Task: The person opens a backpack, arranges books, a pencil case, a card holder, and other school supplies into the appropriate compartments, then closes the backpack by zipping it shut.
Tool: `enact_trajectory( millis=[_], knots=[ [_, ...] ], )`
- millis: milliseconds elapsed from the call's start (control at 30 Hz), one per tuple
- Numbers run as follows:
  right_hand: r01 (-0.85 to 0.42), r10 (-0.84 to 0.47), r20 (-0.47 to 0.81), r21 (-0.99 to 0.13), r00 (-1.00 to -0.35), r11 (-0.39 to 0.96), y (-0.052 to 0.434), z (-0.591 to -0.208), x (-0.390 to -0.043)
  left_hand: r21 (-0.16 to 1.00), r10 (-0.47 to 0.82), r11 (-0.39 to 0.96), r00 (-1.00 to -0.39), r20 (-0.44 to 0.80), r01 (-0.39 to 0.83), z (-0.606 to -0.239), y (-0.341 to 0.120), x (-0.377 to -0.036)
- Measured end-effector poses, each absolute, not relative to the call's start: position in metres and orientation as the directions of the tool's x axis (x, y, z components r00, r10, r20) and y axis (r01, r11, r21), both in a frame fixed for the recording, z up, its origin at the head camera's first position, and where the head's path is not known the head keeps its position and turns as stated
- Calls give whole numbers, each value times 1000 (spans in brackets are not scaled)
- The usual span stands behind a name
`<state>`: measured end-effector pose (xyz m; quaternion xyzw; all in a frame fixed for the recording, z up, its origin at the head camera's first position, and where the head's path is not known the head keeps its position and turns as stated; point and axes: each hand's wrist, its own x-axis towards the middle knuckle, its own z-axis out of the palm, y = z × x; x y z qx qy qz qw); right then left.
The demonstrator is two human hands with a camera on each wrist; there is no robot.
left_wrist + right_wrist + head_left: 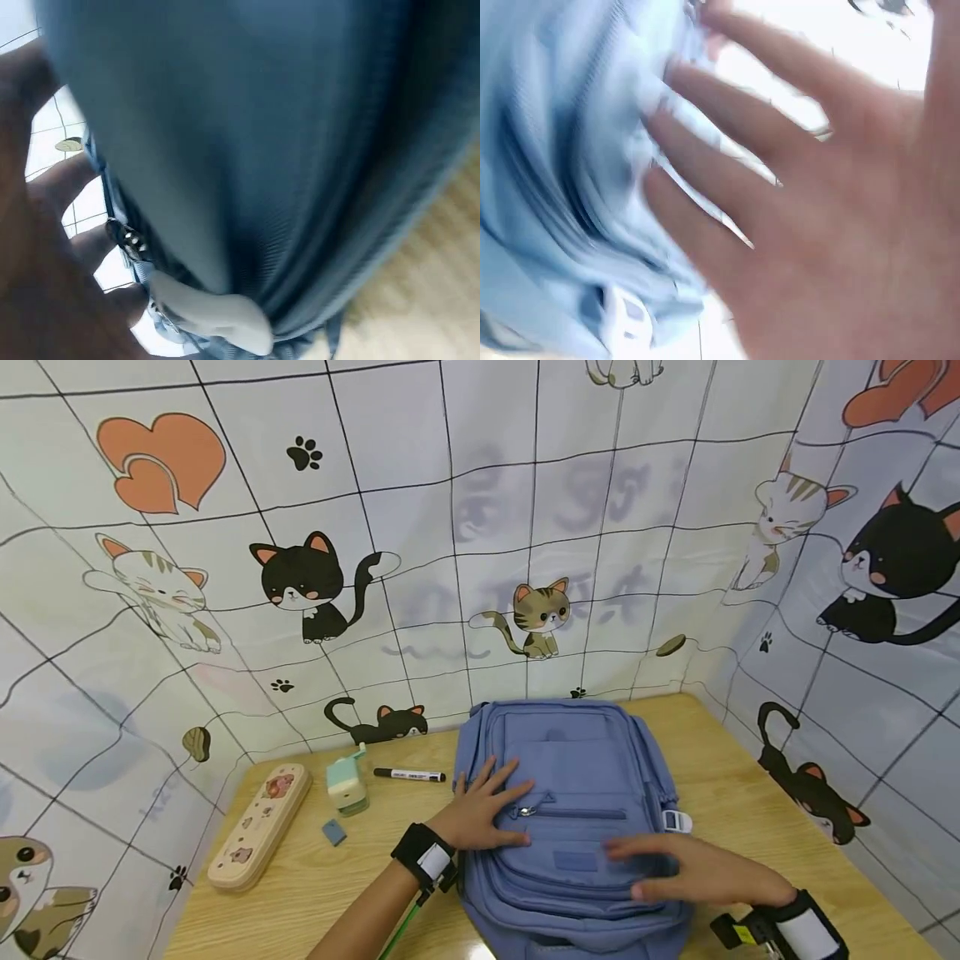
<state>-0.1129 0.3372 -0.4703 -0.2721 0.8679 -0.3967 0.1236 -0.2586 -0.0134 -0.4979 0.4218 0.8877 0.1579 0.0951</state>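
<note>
A blue backpack [562,768] lies front side up on the wooden table, its front pocket zipper [573,813] running across the middle. My left hand [480,810] rests on the left part of its front with the fingers spread. Over the lower right of the bag is my right hand [690,864], its fingers extended and slightly blurred. The right wrist view shows those fingers [720,157] straight and spread beside the blue fabric, nothing between them. A white buckle [677,822] sticks out at the bag's right side.
Left of the backpack are a cream pencil case [260,827], a mint-green pencil sharpener [347,785], a small blue-grey block [333,832] and a black-and-white marker [409,774]. A cat-printed sheet [495,543] hangs behind the table [720,760] and along its sides.
</note>
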Motion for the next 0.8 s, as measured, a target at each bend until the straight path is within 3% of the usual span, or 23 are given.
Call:
enact_trajectory(
  millis=[100,200,400,800],
  knots=[
    [-324,-291,158,-622,-944,713,346,-471,-131,337,770,596,-638,16,729,-501,-16,-255],
    [-202,-111,185,-606,-977,770,350,-478,-148,306,760,605,-648,52,735,-505,-20,-250],
    [-192,-164,107,-689,-981,699,343,-495,-165,268,732,635,-675,91,725,-514,-28,-239],
    [-192,-230,50,-737,-972,648,327,-503,-186,278,674,689,-733,93,669,-514,-47,-230]
  ],
)
